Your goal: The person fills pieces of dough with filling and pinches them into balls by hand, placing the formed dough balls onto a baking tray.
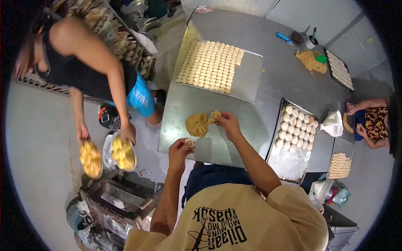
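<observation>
My left hand [181, 151] holds a small pale round of dough [190, 143] in its fingers, over the near edge of the metal table [176, 108]. A mound of yellow-brown filling [197, 125] lies on the table just ahead of it. On the mound's right side, my right hand [227, 124] pinches a lump of the same filling [214, 116], close against the mound. To the right, a dark-rimmed baking tray [289, 163] carries rows of white dough balls [296, 127].
Farther up sits a metal sheet [250, 79] with many small dough pieces [209, 65]. More filling [310, 61] with a green scraper [321, 59] lies far right. At left a person [92, 62] carries two oval trays of yellow food [91, 159]. Another person's hands [351, 108] work at far right.
</observation>
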Action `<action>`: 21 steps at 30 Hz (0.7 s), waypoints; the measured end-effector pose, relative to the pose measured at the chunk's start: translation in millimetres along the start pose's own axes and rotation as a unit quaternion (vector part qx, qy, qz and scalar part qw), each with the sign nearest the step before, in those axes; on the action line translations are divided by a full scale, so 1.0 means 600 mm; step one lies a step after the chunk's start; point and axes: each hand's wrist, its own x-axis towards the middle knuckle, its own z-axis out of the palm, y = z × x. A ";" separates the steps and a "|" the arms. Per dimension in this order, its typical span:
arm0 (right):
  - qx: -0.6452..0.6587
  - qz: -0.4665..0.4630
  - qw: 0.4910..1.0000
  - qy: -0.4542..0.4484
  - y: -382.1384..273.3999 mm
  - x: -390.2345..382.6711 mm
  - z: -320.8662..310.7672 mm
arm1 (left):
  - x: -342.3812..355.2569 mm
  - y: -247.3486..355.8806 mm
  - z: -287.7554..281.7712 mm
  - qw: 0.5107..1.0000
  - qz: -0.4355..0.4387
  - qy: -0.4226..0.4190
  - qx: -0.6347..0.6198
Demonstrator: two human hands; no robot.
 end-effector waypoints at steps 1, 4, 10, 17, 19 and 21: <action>-0.098 -0.053 0.994 0.019 0.004 -0.001 -0.014 | 0.004 0.005 0.003 1.000 0.003 -0.007 0.004; -0.310 -0.100 0.945 0.022 -0.007 -0.024 -0.018 | 0.014 -0.002 0.001 1.000 0.009 -0.017 -0.001; -0.509 -0.256 0.822 -0.019 -0.048 -0.051 -0.030 | 0.015 -0.019 0.017 1.000 -0.013 -0.005 0.009; -0.566 -0.399 0.712 -0.118 -0.018 -0.038 -0.075 | 0.052 -0.027 0.109 0.999 0.015 -0.015 -0.025; -0.585 -0.400 0.696 -0.117 0.000 -0.037 -0.064 | 0.083 -0.053 0.134 0.996 0.024 -0.020 -0.089; -0.604 -0.402 0.678 -0.118 0.013 -0.040 -0.050 | 0.119 -0.088 0.145 0.979 0.055 -0.055 -0.188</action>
